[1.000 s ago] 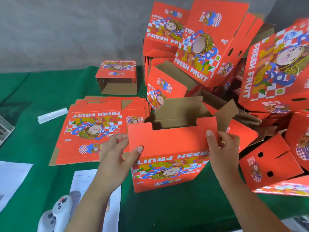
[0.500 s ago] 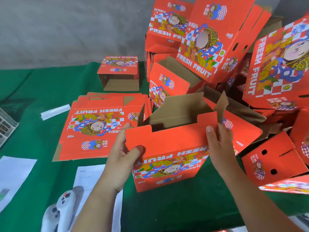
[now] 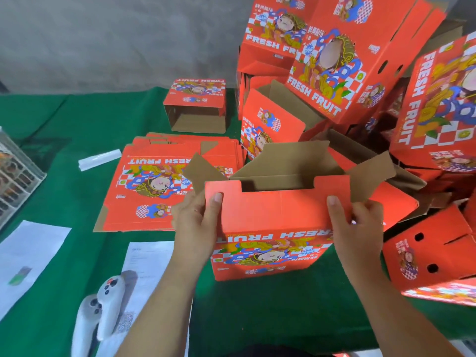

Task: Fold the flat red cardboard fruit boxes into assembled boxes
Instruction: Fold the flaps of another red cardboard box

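Near the left edge of the green cloth-covered table [image 3: 64, 176] lie white paper sheets [image 3: 28, 256] and two white plastic handheld controllers [image 3: 103, 305]. Further in, a stack of flat red cardboard fruit boxes [image 3: 164, 184] lies printed side up. In front of the person, toward the near edge, stands a half-folded red cardboard fruit box [image 3: 275, 228] with its brown flaps raised. The left hand [image 3: 195, 222] grips its front panel's left corner, thumb on the red face. The right hand [image 3: 358, 228] pinches the right corner likewise. A heap of assembled red boxes [image 3: 347, 73] fills the far right corner.
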`<state>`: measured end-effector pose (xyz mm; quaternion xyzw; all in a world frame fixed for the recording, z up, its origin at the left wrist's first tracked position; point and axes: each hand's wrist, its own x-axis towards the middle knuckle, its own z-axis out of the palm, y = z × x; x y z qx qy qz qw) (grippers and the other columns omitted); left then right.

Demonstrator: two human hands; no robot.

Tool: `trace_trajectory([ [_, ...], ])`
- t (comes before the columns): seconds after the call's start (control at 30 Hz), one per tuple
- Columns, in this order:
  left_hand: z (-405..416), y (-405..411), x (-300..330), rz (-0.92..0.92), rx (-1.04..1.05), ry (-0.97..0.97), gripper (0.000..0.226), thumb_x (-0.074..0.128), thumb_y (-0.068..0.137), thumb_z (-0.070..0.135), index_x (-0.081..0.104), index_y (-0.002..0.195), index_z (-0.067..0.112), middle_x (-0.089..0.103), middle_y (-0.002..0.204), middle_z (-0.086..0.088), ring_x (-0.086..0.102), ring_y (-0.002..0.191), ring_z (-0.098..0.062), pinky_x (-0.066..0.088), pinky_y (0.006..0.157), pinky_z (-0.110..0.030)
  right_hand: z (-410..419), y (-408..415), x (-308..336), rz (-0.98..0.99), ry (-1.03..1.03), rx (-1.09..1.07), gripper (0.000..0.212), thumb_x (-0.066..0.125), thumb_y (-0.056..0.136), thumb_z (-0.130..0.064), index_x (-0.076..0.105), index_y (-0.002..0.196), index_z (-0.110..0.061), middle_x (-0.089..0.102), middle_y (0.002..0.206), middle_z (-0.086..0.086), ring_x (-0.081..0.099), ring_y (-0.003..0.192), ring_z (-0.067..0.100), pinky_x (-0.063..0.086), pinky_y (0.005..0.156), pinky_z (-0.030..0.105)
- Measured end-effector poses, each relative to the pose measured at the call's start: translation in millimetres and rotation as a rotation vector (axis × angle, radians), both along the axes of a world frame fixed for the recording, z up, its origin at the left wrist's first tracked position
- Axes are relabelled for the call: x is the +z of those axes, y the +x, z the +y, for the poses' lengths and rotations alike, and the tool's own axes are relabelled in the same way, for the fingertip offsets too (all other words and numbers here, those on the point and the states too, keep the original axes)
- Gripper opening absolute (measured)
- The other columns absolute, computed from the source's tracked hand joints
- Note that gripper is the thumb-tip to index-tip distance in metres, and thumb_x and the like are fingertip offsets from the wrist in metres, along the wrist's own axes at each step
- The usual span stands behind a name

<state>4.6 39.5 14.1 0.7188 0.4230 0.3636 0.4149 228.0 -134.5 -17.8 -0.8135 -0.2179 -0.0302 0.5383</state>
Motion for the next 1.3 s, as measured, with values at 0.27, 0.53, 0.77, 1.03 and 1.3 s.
trace_trajectory([
  [0.27, -2, 6, -6, 0.459, 0.116, 0.242, 0.091, 0.06, 0.093, 0.062, 0.016, 0.164, 0.025, 0.042, 0.144, -0.007, 0.033, 0.129, -0.038, 0.023, 0.107, -0.056, 2, 11, 11, 0.107, -0.034, 0.147, 0.094, 0.071, 0.095, -0.019, 0.009, 0.163, -0.041, 0.017, 0.162, 0.005, 0.035, 0.143, 0.017, 0.03, 0.117, 0.035],
  [0.53, 9, 10, 7, 0.184, 0.225, 0.327, 0.09, 0.059, 0.097, 0.012, 0.003, 0.166, 0.014, 0.061, 0.104, -0.014, 0.05, 0.093, -0.042, 0.033, 0.079, -0.048, -3, 12, 14, -0.196, -0.026, 0.409, 0.099, 0.053, 0.102, -0.003, -0.017, 0.159, -0.043, 0.02, 0.17, -0.009, 0.016, 0.157, 0.004, 0.014, 0.127, 0.027],
  [0.77, 0, 6, 2, 0.221, 0.219, 0.527, 0.066, 0.055, 0.092, 0.005, 0.045, 0.156, 0.014, 0.052, 0.096, -0.017, 0.048, 0.088, -0.039, 0.032, 0.076, -0.046, -10, 13, 6, -0.305, -0.115, 0.405, 0.063, 0.043, 0.097, -0.009, 0.039, 0.156, -0.028, 0.044, 0.145, -0.021, 0.037, 0.14, 0.006, 0.026, 0.119, 0.024],
  [1.03, 12, 9, -1, 0.157, -0.426, 0.417, 0.047, 0.063, 0.088, -0.011, 0.069, 0.128, 0.014, 0.054, 0.13, -0.006, 0.05, 0.13, -0.026, 0.041, 0.108, -0.053, -11, 8, 2, -0.254, -0.093, 0.403, 0.067, 0.047, 0.091, -0.007, 0.042, 0.153, -0.034, 0.046, 0.146, -0.015, 0.036, 0.141, 0.005, 0.023, 0.117, 0.015],
  [1.3, 25, 45, 14, 0.859, -0.308, 0.383, 0.08, 0.003, 0.086, 0.084, 0.0, 0.16, 0.055, 0.033, 0.149, 0.003, 0.031, 0.124, -0.029, 0.029, 0.11, -0.047, -4, 10, 6, -0.269, -0.103, 0.442, 0.059, 0.046, 0.088, 0.0, 0.062, 0.142, -0.016, 0.049, 0.155, -0.007, 0.04, 0.14, 0.026, 0.032, 0.118, 0.036],
])
